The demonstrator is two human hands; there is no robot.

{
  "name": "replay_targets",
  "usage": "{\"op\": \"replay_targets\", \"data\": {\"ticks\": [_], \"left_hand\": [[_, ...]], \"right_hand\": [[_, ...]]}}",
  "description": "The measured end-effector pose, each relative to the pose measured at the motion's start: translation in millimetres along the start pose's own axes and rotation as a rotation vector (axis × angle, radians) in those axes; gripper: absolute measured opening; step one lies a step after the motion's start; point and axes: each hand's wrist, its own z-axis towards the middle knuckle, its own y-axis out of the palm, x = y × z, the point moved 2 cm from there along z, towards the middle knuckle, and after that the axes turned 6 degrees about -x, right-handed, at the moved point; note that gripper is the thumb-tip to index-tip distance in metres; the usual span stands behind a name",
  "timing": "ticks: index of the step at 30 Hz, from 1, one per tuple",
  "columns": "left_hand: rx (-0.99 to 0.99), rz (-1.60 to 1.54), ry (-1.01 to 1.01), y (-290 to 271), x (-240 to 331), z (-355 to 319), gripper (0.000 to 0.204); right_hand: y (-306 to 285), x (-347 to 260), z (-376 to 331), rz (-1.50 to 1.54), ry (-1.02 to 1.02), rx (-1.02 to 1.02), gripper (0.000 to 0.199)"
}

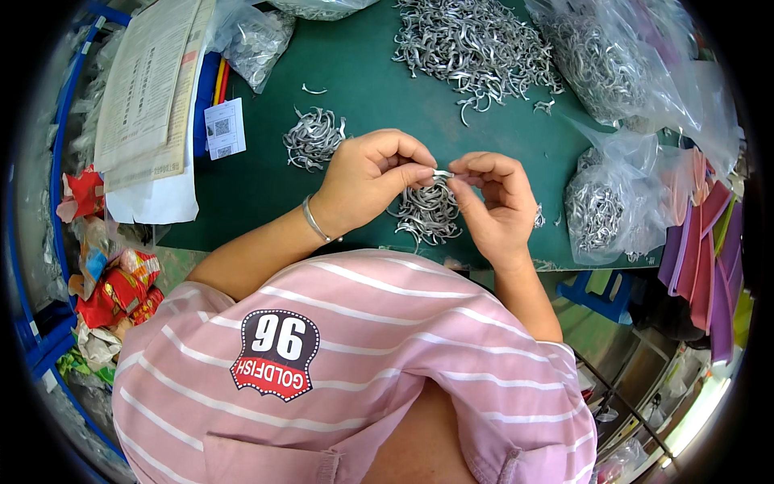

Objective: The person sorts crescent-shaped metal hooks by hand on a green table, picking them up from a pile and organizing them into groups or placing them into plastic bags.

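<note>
left hand [367,176] and right hand [497,198] pinch a silver piece [442,173], its ends hidden; a white label [226,129] bears square codes; the sheets [149,105] carry blurred print.

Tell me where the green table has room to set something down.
Bare table lies between the left pile and big pile, with one stray piece near the left pile. More shows between the papers and left forearm. It is crowded between the left hand and right hand, at the middle pile, and along the right, under bags.

A workshop — curved silvery pieces [477,50] heaped on a green worktable [363,81].
</note>
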Motion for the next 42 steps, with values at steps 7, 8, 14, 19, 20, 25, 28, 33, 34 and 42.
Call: {"op": "replay_targets", "data": {"ticks": [7, 8, 14, 19, 20, 25, 28, 33, 34, 42], "left_hand": [[0.056, 0.001, 0.053, 5.4, -2.4, -4.6, 0.031], [0.056, 0.028, 0.067, 1.2, -5.3, -4.8, 0.032], [0.032, -0.002, 0.032, -7.4, -10.3, -6.2, 0.024], [0.035, 0.084, -0.026, -1.1, -6.5, -7.5, 0.020], [0.034, 0.106, -0.030, -1.5, -5.5, -9.5, 0.020], [0.024, 0.145, -0.042, -3.5, 0.0, -14.5, 0.018], [0.045, 0.143, -0.045, -6.0, 2.1, -19.1, 0.017], [0.068, 0.028, -0.094, -7.1, -0.7, -11.8, 0.021], [0.062, 0.008, -0.092, -5.4, -0.3, -9.2, 0.022], [0.048, -0.069, -0.058, 2.3, 0.9, 3.0, 0.017]], "right_hand": [[-47.4, -23.7, -0.6, -0.713, -0.452, 0.023, 0.017], [-71.6, -21.8, -2.6, -0.716, -0.466, 0.217, 0.016], [-180.2, -20.8, -28.0, -1.203, -0.097, 0.688, 0.007], [-106.7, -3.3, 12.5, -0.958, -0.179, 0.296, 0.009], [-85.4, 1.5, 23.3, -0.942, -0.199, 0.171, 0.010], [-30.9, 43.1, 61.8, -1.162, -0.087, -0.165, 0.013], [-32.9, 49.6, 67.3, -0.928, -0.059, -0.190, 0.009], [-33.0, 38.7, 44.4, -0.213, 0.181, -0.272, 0.004], [-33.0, 38.0, 39.3, -0.161, 0.149, -0.312, 0.004], [-13.1, 2.7, 17.0, -0.491, -0.291, -0.353, 0.014]]}}
